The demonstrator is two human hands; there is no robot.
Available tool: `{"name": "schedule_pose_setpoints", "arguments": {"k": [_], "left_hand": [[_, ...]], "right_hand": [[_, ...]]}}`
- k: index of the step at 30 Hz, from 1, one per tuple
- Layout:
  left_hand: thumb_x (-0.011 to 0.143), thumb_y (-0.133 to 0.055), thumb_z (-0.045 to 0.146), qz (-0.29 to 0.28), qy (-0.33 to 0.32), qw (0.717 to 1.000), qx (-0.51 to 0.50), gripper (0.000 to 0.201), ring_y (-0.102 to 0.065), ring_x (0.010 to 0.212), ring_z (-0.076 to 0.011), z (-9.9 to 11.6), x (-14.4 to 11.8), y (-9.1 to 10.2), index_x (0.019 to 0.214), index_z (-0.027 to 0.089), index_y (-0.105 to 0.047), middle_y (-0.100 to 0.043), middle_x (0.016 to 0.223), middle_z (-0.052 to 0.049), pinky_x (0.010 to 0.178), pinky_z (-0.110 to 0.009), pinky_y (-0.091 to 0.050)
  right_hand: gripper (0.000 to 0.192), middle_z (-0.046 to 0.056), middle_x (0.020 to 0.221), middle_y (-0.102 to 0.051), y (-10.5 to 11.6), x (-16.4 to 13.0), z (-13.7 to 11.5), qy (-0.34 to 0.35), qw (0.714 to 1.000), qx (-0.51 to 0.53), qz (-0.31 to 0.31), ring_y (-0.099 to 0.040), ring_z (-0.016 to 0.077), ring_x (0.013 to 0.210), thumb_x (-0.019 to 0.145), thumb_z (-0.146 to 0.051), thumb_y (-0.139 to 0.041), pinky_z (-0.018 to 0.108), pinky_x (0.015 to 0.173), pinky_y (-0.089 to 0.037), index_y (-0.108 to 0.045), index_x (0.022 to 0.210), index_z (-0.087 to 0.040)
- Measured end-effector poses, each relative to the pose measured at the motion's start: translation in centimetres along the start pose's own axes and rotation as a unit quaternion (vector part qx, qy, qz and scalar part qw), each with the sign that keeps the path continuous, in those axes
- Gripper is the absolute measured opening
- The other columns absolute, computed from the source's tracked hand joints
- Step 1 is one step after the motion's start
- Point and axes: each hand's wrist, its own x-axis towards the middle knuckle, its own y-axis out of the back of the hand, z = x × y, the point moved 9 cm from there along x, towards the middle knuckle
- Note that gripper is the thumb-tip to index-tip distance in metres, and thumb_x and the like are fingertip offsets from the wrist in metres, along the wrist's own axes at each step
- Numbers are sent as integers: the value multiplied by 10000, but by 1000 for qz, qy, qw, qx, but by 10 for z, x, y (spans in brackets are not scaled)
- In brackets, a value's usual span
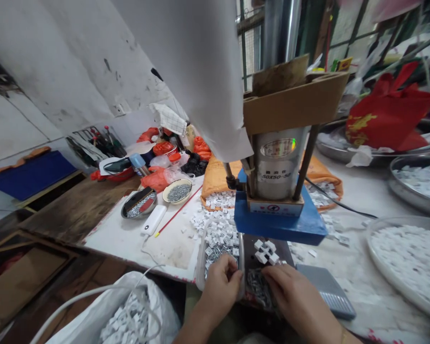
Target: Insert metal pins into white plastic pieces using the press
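Observation:
My left hand (220, 285) is closed in a pinch over the near end of a clear plastic bin (199, 267); whatever its fingertips hold is hidden. In that bin lie small white plastic pieces (218, 234) and grey metal nails (217, 252). To the right, my right hand (292, 291) has its fingers drawn together at the edge of a pile of small metal parts (256, 282); what they grip cannot be made out. Just beyond that pile, a cluster of white plastic pieces (266, 252) sits on the dark base below the press's blue block (279, 217).
The press cylinder (277, 165) rises ahead, a grey pedal-like box (326, 289) beside my right hand. At right stand a round tray (374, 248) and a metal basin (397, 177) of white pieces. Bowls of metal parts (179, 192) lie left; a white sack (157, 296) stands below.

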Motion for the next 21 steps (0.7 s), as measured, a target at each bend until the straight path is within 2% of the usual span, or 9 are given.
{"name": "schedule_pose_setpoints", "arguments": {"k": [2, 4, 7, 10, 16, 21], "left_hand": [[743, -538, 118, -21, 20, 999, -37, 86, -503, 595, -115, -1, -2, -3, 679, 174, -552, -519, 605, 32, 553, -206, -396], [748, -544, 142, -38, 37, 995, -83, 82, -503, 578, -111, 3, -3, -8, 708, 165, -612, -539, 609, 24, 541, -206, -403], [752, -550, 186, -69, 70, 982, -164, 127, -508, 532, -105, 13, -8, -20, 802, 153, -662, -561, 610, 14, 513, -210, -414], [723, -570, 186, -103, 93, 966, -216, 134, -519, 506, -101, 22, -12, -34, 804, 143, -668, -563, 588, 13, 505, -212, -424], [646, -643, 202, -100, 128, 949, -270, 101, -503, 458, -78, 26, -11, -38, 718, 132, -642, -542, 525, 34, 478, -190, -402], [578, -672, 187, -112, 166, 919, -341, 124, -471, 381, -56, 23, -11, -46, 651, 112, -606, -545, 469, 37, 415, -167, -366]], "right_hand": [[187, 65, 784, -703, 6, -5, 4, -22, 998, 59, 10, -651, 219, 726, 823, -268, -476, 313, 662, -519, -657, 796, -230], [171, 48, 746, -697, 6, -8, 13, -68, 989, 128, 4, -647, 209, 689, 812, -300, -496, 300, 632, -527, -640, 758, -226], [153, 22, 690, -700, 1, -10, 23, -129, 966, 226, -5, -652, 202, 656, 763, -344, -565, 280, 603, -533, -652, 725, -224], [173, 35, 712, -721, -2, -8, 26, -152, 943, 295, 1, -665, 213, 681, 709, -369, -624, 283, 626, -545, -687, 745, -212], [237, 50, 730, -727, -1, -9, 25, -192, 916, 353, 12, -669, 224, 695, 641, -403, -685, 300, 648, -551, -688, 758, -196], [219, 40, 732, -708, -4, -10, 20, -184, 905, 383, 2, -656, 205, 685, 650, -365, -699, 282, 633, -539, -662, 784, -196]]}}
